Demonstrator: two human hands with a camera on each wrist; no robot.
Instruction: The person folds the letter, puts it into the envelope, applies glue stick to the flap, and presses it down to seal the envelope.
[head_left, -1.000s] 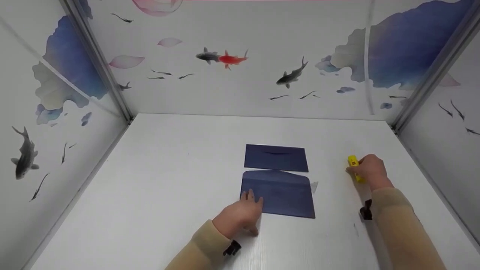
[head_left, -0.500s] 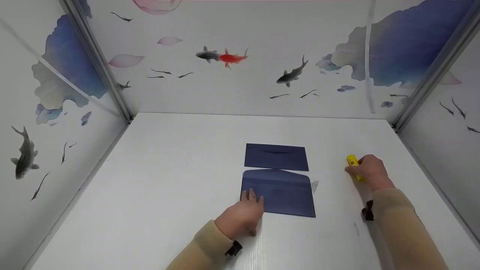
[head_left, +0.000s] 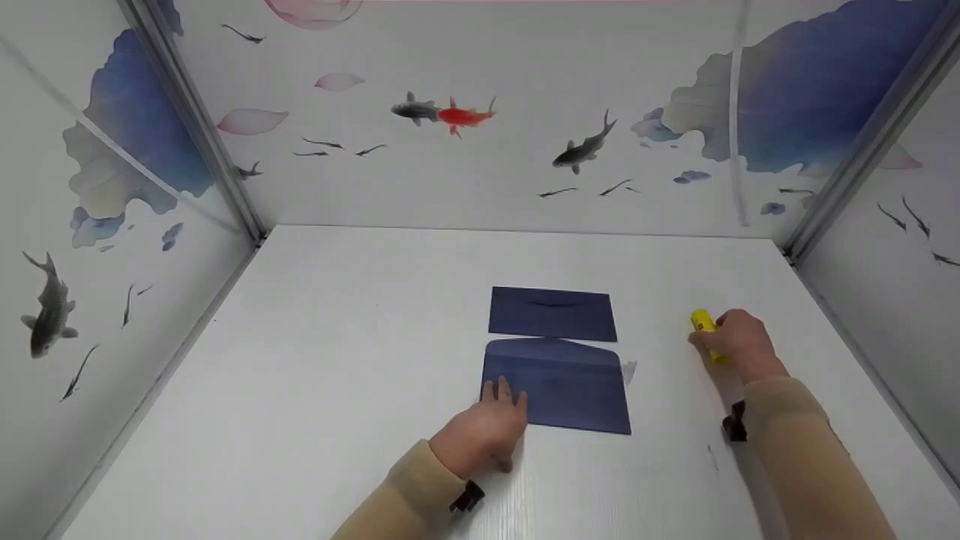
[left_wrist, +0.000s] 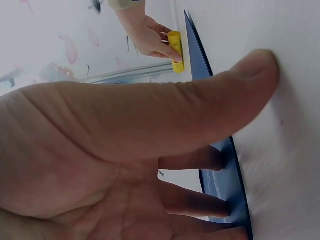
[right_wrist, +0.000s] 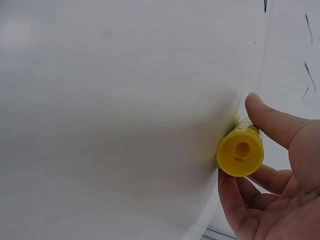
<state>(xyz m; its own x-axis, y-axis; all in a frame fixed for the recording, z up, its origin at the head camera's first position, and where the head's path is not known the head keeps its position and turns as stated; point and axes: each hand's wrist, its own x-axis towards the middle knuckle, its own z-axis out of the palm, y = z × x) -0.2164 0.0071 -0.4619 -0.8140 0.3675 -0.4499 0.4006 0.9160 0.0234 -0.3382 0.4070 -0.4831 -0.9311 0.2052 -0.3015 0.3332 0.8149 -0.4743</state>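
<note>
Here the left hand (head_left: 480, 427) lies flat, fingers straight, pressing the near left corner of a dark blue paper envelope (head_left: 559, 386) with a curved flap, flat on the smooth white tabletop (head_left: 337, 360). A second, matching envelope (head_left: 553, 314) lies just beyond it. Well to the right, the right hand (head_left: 739, 343) curls thumb and fingers round a yellow cylindrical glue stick (head_left: 703, 322) lying on the tabletop, its round end showing a small central hole.

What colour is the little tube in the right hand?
Bright yellow glue stick; the right wrist view shows it best.
</note>
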